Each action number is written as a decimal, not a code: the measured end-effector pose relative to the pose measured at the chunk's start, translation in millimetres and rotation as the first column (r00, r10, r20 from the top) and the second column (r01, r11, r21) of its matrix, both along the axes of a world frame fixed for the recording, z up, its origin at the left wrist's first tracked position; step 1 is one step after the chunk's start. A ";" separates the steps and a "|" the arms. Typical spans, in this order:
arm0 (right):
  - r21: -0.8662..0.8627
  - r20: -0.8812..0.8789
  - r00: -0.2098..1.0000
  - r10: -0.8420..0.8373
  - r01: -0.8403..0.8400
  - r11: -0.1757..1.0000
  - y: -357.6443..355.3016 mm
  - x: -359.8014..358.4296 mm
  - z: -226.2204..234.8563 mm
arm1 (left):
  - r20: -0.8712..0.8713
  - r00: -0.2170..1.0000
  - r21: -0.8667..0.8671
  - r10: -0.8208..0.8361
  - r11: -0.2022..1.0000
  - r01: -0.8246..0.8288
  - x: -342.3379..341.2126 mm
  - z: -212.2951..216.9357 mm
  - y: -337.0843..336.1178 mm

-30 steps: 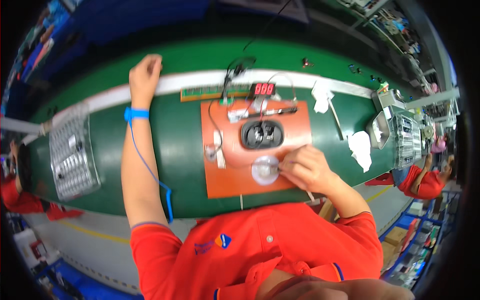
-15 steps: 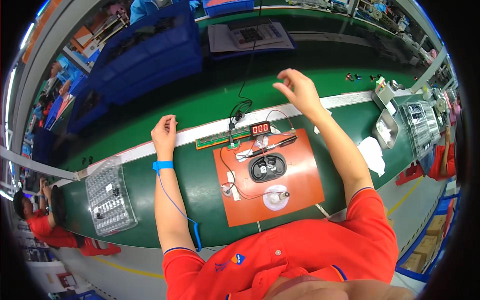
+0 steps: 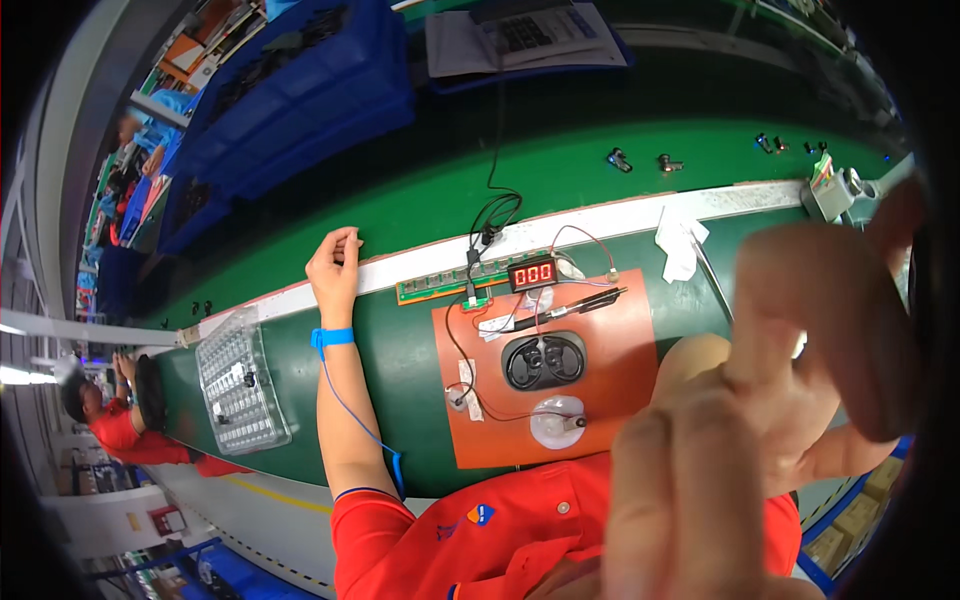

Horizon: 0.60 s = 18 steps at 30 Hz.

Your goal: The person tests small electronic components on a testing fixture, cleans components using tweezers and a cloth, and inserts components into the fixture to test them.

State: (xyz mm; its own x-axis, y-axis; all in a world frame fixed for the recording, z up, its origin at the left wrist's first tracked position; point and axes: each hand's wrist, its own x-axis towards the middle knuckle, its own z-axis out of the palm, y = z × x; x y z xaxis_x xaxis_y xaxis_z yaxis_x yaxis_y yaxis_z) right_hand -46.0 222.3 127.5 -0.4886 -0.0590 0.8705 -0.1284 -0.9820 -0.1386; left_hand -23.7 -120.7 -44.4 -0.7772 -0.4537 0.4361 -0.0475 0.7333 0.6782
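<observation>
My left hand rests by the white strip along the bench, fingers curled together and nothing visible in them; a blue strap circles its wrist. Big and blurred, my right hand is raised close to the camera at the right, and its grip cannot be made out. Between my arms lies an orange mat. On it sit a black earphone case with two earphones, a black pen, and a round whitish pad with a small wired part.
A small red digit display and a green circuit strip lie behind the mat. A clear tray is left; white paper is right. Earphones lie beyond the strip. Blue bins stand far left.
My right hand has swung from above the far bench toward the camera, covering the right side. My left hand stays in place. The view has shifted and turned slightly.
</observation>
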 end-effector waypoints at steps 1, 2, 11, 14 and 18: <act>0.002 0.014 1.000 -0.001 0.000 1.000 49.4 -10.6 -14.7 | 0.003 1.000 -0.008 0.005 1.000 -0.005 9.4 0.9 -3.5; 0.002 0.027 0.999 -0.020 0.020 1.000 50.8 -22.1 -12.6 | 0.003 1.000 -0.016 0.008 1.000 -0.008 8.1 0.2 -2.5; 0.069 0.110 0.981 -0.159 0.152 0.986 146.8 -64.1 -44.8 | -0.010 0.977 -0.221 -0.213 0.953 0.206 5.1 18.4 33.5; 0.111 0.140 0.974 -0.177 0.162 0.981 199.0 -69.6 -62.8 | 0.018 0.960 -0.293 -0.279 0.917 0.272 6.4 23.9 39.8; 0.168 0.180 0.959 -0.219 0.190 0.967 141.1 -91.4 -41.9 | 0.042 0.953 -0.344 -0.299 0.892 0.294 -3.0 18.5 41.6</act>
